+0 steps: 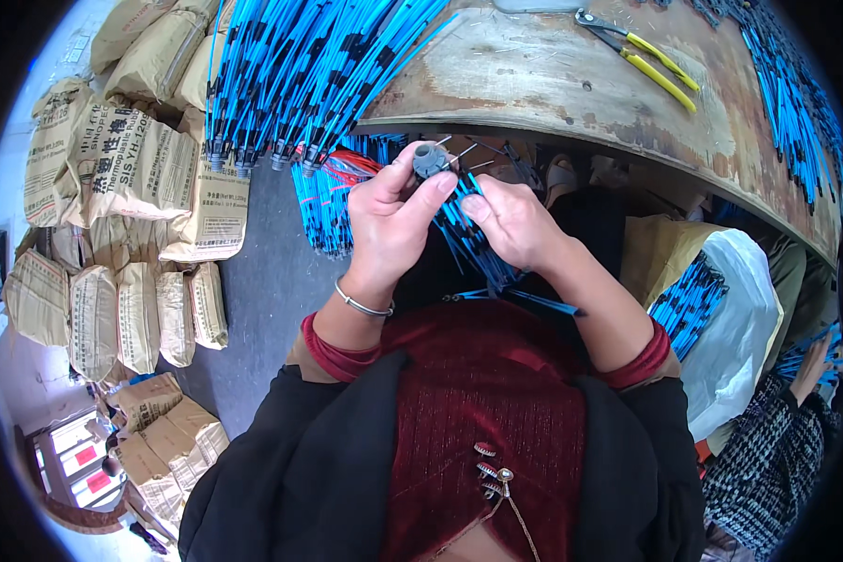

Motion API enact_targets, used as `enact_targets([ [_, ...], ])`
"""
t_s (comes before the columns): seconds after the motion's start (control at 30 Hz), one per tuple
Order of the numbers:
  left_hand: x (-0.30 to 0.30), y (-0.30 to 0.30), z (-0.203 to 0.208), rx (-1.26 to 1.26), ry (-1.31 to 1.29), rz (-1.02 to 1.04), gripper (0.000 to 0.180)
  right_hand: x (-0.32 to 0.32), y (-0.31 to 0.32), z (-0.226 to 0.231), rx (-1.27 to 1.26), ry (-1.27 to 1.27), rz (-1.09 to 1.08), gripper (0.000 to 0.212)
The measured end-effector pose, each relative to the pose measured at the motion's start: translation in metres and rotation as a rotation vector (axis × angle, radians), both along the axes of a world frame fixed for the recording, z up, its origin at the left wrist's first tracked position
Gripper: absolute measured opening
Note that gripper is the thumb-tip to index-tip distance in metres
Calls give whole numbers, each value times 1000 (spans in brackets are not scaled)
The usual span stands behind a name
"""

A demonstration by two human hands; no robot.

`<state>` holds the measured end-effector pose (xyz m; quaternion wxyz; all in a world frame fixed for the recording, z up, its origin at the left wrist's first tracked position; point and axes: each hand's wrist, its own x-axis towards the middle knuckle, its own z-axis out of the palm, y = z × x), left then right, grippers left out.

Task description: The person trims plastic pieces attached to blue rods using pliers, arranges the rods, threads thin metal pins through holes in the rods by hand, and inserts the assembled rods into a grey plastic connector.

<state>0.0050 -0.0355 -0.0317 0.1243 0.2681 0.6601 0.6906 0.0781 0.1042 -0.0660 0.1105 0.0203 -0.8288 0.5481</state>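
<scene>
The left hand [389, 220] has its fingers clamped on a grey hub [430, 159] with thin spokes. The right hand [513, 220] pinches 1 blue rod [473, 239] of a bundle below the bench [553, 84].

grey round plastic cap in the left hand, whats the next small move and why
Probably slide a thin blue cable from the right hand into the grey round plastic cap: the left hand pinches the cap, and the bundle's ends sit just beside it.

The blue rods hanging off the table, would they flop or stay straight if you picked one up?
The blue rods probably stay fairly stiff: they jut past the table edge without drooping. They look thin, so likely light. Being round, one might roll if pushed.
</scene>
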Motion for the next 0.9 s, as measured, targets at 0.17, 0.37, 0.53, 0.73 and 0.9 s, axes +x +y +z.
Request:
enact_targets([
  [0.17, -10, -13, -3, 85, -33, -168, 30, -2, 5, 0, -5, 8, 108, 27],
  [0.37, -8, -11, 1, 47, -25, -55, 31, 2, -28, 0, 79, 382, -253, 17],
  [0.53, -13, -15, -2, 24, -40, -114, 33, 6, -32, -10, 164, 376, -277, 17],
  [0.73, -23, -27, -6, 57, -45, -271, 38, 9, -23, -8, 69, 263, -101, 12],
  [0.9, -27, -27, -10, 69, -51, -330, 38, 3, -22, -4, 157, 221, -78, 11],
])
